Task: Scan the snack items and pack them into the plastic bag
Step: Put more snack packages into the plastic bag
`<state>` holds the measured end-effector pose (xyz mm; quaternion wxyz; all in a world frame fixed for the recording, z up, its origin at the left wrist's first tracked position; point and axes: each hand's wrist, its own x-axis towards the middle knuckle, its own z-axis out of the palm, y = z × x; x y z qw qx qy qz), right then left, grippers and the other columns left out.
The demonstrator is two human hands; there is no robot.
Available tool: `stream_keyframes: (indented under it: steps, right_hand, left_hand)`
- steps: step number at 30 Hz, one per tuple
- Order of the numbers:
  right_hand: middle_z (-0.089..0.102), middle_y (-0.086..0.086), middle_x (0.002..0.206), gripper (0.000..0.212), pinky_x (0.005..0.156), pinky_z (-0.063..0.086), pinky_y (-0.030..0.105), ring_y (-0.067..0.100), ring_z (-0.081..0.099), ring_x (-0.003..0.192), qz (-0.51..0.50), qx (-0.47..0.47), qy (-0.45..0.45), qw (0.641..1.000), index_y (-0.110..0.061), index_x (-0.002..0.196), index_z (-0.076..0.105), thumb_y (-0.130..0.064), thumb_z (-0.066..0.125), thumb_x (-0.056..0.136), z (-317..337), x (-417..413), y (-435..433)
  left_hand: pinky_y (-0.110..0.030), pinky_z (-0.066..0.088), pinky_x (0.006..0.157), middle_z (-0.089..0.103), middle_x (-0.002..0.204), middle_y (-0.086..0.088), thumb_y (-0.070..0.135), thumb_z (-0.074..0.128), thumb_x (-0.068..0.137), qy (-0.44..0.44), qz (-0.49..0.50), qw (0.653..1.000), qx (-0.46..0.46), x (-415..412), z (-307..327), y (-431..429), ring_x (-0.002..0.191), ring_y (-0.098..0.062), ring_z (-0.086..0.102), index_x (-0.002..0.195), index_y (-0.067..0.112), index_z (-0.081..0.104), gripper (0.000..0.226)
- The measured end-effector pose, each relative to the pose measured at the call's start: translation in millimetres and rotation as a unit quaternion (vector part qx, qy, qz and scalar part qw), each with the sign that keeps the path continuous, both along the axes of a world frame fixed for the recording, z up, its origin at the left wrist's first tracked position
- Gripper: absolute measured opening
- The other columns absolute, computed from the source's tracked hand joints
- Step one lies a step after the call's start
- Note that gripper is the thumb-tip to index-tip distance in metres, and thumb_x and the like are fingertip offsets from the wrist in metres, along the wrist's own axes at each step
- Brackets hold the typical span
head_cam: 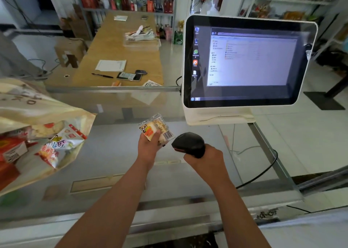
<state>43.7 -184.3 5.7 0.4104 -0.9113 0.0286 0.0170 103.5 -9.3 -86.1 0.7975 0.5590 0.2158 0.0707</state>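
counter (113,153): plastic bag (37,106) lies open at your far left, snacks inside | right grip (205,159) clamped on scanner (190,144) | left grip (148,146) pinches snack packet (154,127) above counter, just left of scanner nose (barcode (167,134) faces it) | bag lies leftward, left grip nearer

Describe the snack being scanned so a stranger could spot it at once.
Start at the white monitor on the glass counter. Below its left corner, the left hand holds a small packet beside the black scanner in the right hand. The only snack outside the bag, it shows a cartoon panda and a barcode.
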Motion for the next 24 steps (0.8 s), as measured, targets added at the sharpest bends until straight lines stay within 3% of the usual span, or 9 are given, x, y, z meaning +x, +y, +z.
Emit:
stream_keyframes:
  steps: [10, 24]
  right_hand:
    - [0.048, -0.007, 0.051, 0.024, 0.042, 0.035, 0.008, 0.004, 0.046, 0.047, 0.008, 0.009, 0.001, 1.0, -0.019, 0.06, 0.05, -0.021, 0.069, 0.074, 11.6, -1.7, 1.0]
    - [0.046, -0.009, 0.05, 0.029, 0.048, 0.031, 0.012, 0.004, 0.045, 0.048, 0.001, 0.021, 0.011, 1.0, -0.025, 0.059, 0.046, -0.021, 0.069, 0.077, 12.3, -0.5, -3.2]
  left_hand:
    - [-0.031, 0.059, 0.075, 0.065, 0.121, -0.005, 0.024, 0.061, 0.094, -0.012, -0.019, 0.999, 0.043, -1.1, -3.4, 0.7, 0.104, -0.022, 0.067, 0.13, 0.014, 0.051, 0.038]
    - [-0.038, 0.059, 0.081, 0.064, 0.125, -0.006, 0.027, 0.06, 0.094, -0.005, -0.029, 0.997, 0.072, 1.1, -3.3, 1.1, 0.105, -0.023, 0.067, 0.132, 0.015, 0.05, 0.041]
